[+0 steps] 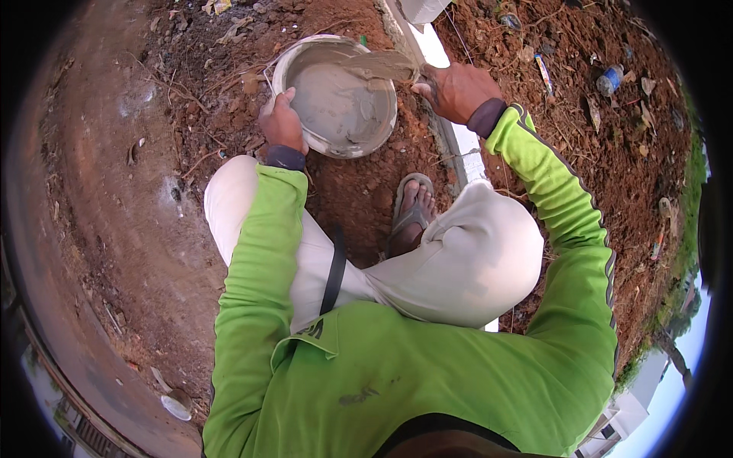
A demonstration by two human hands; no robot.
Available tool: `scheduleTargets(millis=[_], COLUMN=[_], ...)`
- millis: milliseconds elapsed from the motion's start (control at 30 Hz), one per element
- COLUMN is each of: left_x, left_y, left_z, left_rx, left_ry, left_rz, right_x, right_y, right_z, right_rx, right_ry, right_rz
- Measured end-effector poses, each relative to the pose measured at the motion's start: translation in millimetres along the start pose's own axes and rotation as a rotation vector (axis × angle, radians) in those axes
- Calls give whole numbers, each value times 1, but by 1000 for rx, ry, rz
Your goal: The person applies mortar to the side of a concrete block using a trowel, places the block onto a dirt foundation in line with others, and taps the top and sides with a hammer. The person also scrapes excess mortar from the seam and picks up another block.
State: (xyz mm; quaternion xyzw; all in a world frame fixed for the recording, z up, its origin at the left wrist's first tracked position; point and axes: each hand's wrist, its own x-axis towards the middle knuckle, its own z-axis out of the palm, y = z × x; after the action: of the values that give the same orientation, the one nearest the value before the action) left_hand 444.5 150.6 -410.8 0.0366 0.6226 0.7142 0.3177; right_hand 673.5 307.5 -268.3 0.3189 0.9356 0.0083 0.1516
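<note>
My left hand (282,122) is closed on the left rim of a white bucket (365,143) holding wet grey mortar (322,98). My right hand (458,91) grips the handle of a mortar-coated trowel, whose blade (376,65) reaches over the bucket's upper right edge. Below the bucket, my sandalled foot (414,202) rests on the soil between my bent, white-trousered knees.
A white-topped low masonry edge (462,145) runs along my right, with a white block (420,8) at the top. Reddish soil holds roots, litter and a plastic bottle (609,80) at right. A paved strip (57,336) curves along the far left.
</note>
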Motion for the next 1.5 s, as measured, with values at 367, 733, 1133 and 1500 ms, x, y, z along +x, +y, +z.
scheduleTargets(millis=[367, 733, 1133, 1500], left_x=[9, 19, 7, 23], left_y=[-22, -25, -12, -19], left_z=[-9, -17, -17, -42], left_rx=[104, 24, 144, 176], left_ry=[14, -112, -25, -12], left_rz=[217, 171, 158, 172], right_x=[-1, -46, 32, 101], right_y=[-62, -48, 67, 90], right_z=[124, 92, 172, 186], right_rx=[821, 1810, 1482, 613], right_ry=[-48, -389, 7, 284], right_rz=[-44, 247, 833, 677])
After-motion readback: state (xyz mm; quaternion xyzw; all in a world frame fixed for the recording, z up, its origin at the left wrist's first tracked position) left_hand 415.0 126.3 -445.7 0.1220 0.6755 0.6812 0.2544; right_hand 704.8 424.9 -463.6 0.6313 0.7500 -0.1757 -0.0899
